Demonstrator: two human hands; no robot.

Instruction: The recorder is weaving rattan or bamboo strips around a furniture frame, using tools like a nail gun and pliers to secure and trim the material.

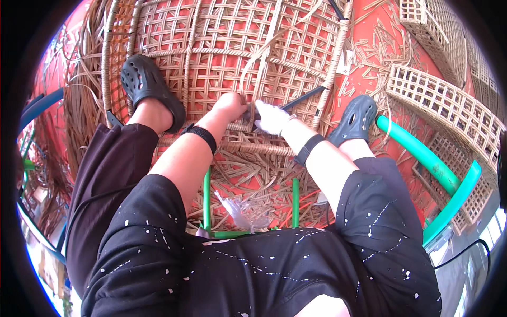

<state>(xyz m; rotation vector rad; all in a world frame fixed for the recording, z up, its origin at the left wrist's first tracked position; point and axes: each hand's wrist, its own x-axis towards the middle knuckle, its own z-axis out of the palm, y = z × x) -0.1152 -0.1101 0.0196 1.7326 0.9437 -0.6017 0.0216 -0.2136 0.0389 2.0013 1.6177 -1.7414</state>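
Observation:
A large woven rattan panel (222,66) with a thick wrapped rim lies on the floor before me. Over its near part is my left hand (231,106), bare, its fingers closed; what they pinch is too small to make out. A loose pale cane strip (244,74) curves down beside these fingers. Close by on the right, my right hand (272,118) wears a whitish glove and has its fingers closed. Something dark shows at its edge, too little to name. A dark flat bar (303,98) slants across the panel right of the glove.
My dark clogs (150,87) flank the hands, the left one on the panel. Cane scraps (253,174) litter the red floor. Long fibre bundles (87,79) hang at left. Openwork woven pieces (443,100) and green tubes (417,150) stand at right.

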